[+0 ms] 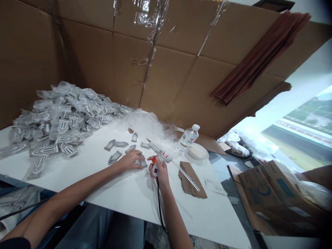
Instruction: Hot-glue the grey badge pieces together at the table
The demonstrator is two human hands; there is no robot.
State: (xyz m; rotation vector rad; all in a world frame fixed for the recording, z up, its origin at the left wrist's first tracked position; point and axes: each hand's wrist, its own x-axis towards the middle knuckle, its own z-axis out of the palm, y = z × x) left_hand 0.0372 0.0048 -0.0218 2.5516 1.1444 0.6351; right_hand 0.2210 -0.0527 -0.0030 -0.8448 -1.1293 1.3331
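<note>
A white table stands against a cardboard wall. The right hand has its fingers wrapped around a glue gun above it; the left hand curls loosely over a grey part there, grip unclear.

The glue gun is smooth plastic, its stick glossy and translucent; the loose pieces look like dull metal. Bags are crinkled, shiny plastic, the bottle clear plastic, the tabletop smooth, the wall matt cardboard.
</note>
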